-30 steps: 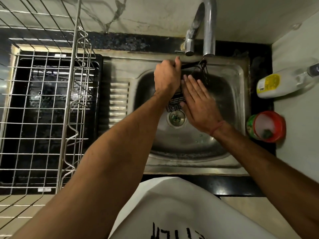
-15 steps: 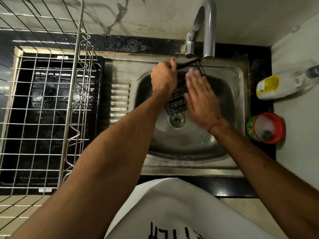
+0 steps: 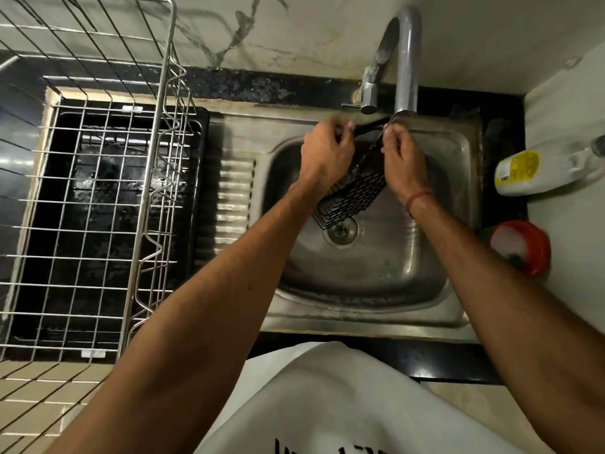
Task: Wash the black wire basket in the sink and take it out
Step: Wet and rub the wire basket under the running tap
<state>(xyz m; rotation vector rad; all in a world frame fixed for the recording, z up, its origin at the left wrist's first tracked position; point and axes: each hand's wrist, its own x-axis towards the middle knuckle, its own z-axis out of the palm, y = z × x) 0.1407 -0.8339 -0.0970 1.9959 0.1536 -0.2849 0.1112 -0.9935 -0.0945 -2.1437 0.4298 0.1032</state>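
At the far left one steel dish rack [image 3: 98, 178] stood over one black drip tray [image 3: 196, 132], probably so that whatever came washed out of the sink [image 3: 376, 309] could drain just beside it. To its right, the left hand [image 3: 325, 152] was curled around the upper rim of the black wire basket [image 3: 352, 198], with the thumb and fingers pinching the wire near the top. The single basket hung tilted above the drain [image 3: 341, 230], its lower end near the drain and its upper end raised toward the tap [image 3: 404, 60]; this seemed meant to bring the mesh under the spout and let water run off into the bowl. Whether water was flowing could not be made out. The right hand [image 3: 401, 158], with one red thread at its wrist, gripped the basket's other upper edge, fingers curled on the wire just under the spout, so two hands steadied one basket between them. The basket was inside the sink and not yet lifted out, so the washing appeared to be under way. Further right, one white bottle [image 3: 537, 170] with a yellow label lay on its side on the counter, and one red tub [image 3: 520, 247] sat near the sink's edge, both within easy reach, presumably cleaning supplies.
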